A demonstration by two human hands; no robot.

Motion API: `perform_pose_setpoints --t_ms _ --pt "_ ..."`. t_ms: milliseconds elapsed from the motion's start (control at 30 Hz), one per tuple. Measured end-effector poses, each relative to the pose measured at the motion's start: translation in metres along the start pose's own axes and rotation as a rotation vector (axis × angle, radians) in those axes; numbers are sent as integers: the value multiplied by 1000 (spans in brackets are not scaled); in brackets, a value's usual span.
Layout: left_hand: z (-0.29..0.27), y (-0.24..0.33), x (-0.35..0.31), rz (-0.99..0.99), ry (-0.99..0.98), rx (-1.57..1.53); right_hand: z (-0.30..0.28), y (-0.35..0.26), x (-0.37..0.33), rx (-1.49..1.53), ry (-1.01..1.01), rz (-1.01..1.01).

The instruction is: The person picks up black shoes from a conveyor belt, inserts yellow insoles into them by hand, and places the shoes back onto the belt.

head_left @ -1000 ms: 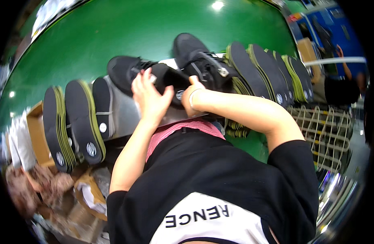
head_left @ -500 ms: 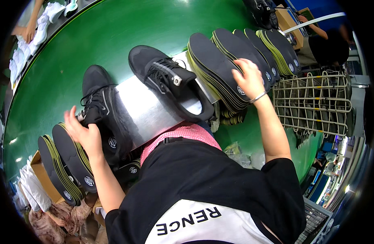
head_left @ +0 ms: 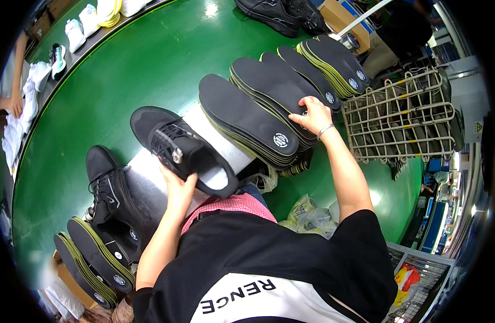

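We held the black lace-up mesh sneaker [head_left: 183,153] at centre frame on the bare metal plate [head_left: 145,164], our left hand [head_left: 177,189] cupped under its collar with fingers curled around the rim. We judged it light and pliable, best gripped at the stiffer heel collar. Our right hand [head_left: 312,114], upper right of centre, pinched the top black foam insole [head_left: 274,89] of the fanned stack.

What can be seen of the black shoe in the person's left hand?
The black shoe is a lace-up sneaker with a matte, fabric-looking upper, black laces and a small silvery tag on them. Its opening faces up and shows a pale lining inside. It lies slanted over the shiny metal plate, toe toward the green surface. The left hand holds its side from below, near the heel.
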State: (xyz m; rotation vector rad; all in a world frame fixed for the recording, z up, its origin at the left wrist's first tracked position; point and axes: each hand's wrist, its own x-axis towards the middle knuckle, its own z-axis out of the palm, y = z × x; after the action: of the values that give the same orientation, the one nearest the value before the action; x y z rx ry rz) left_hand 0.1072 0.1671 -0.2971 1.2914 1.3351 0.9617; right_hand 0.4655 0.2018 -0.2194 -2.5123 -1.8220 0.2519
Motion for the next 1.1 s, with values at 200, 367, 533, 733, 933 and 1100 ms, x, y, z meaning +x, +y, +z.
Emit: perform_pose_setpoints --t_ms 200,367,533,733,933,1100 --pt "-22 61 -15 240 206 580 -35 -26 -38 414 321 -225" --pt "-20 104 -6 -260 -269 -865 -25 -98 -98 680 17 -534" --pt "-3 101 3 -516 -98 -1006 -8 -126 -125 450 125 -724" --pt "19 92 -12 -542 -221 -1115 -12 -144 -115 351 -80 -635" --pt "3 90 -10 -448 -501 -1094 -1 -153 -110 560 -86 -496" --pt "-13 89 -1 -245 -508 -1171 -6 -140 -116 913 -319 -461"
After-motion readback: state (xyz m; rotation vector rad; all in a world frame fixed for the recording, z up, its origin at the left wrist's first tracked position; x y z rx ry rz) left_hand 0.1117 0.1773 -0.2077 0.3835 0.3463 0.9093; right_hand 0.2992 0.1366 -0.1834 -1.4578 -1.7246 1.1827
